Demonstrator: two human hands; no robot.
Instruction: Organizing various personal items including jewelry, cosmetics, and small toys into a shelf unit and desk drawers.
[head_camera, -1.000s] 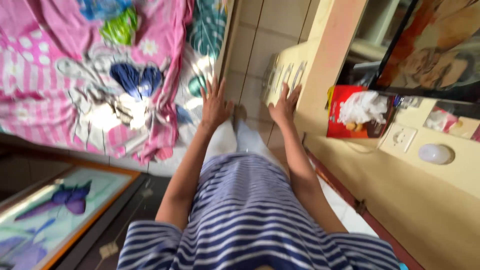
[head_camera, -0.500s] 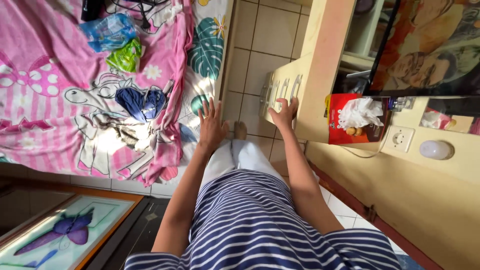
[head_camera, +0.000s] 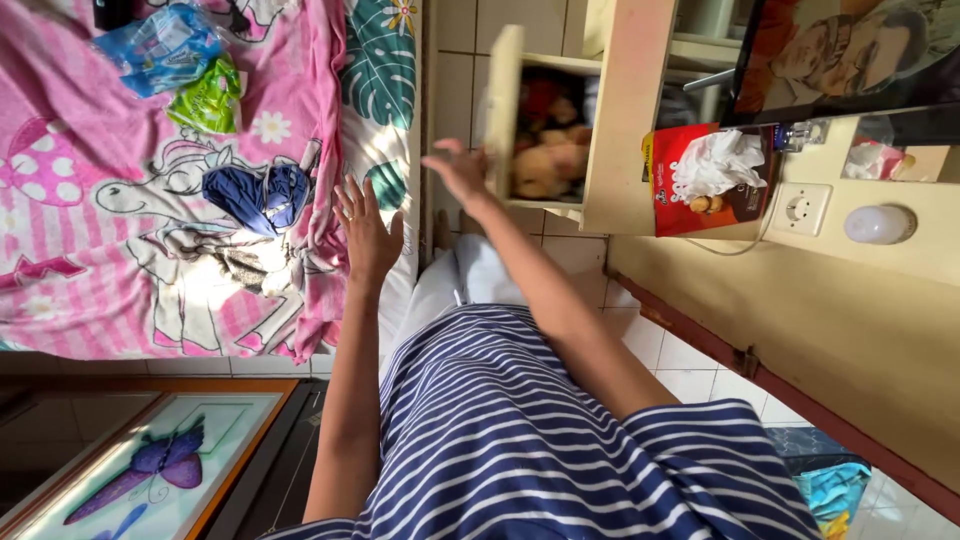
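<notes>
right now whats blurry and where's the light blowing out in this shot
Head view: the right hand at the open drawer is motion-smeared, the left hand fairly sharp; sunlight washes out a patch of the pink bedsheet; the whole frame sits rotated sideways.

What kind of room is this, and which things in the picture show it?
Most likely a bedroom in a home. A bed with a pink cartoon sheet lies beside a cream cabinet. Its open drawer holds soft toys, and the floor is tiled.

Bright daylight falls in a glaring patch on the pink bedsheet (head_camera: 215, 280) beside me, while my right hand (head_camera: 460, 172) blurs softly.
</notes>
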